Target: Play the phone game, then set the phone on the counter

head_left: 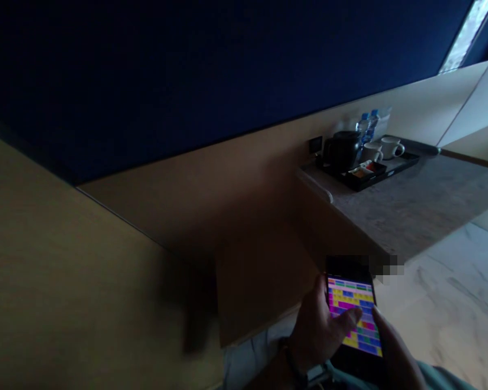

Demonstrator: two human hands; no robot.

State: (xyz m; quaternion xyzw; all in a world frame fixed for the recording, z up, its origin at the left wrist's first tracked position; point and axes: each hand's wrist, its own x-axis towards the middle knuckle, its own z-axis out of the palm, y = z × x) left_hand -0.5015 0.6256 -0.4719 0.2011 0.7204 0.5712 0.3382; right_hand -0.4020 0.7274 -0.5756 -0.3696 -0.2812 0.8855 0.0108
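Observation:
A dark phone [353,317] with a bright screen of coloured blocks sits low in the view, near the bottom edge. My left hand [319,330] wraps around the phone's left side, with its thumb lying across the screen. My right hand [394,346] comes in from the lower right, and its fingers touch the phone's right edge and lower screen. Both hands are dim in the low light.
A grey stone counter [415,203] juts from the wooden wall at right. On it stands a black tray [406,161] with a dark kettle [342,150], two white cups [382,149] and water bottles [368,123]. A pale marble floor [451,303] lies below.

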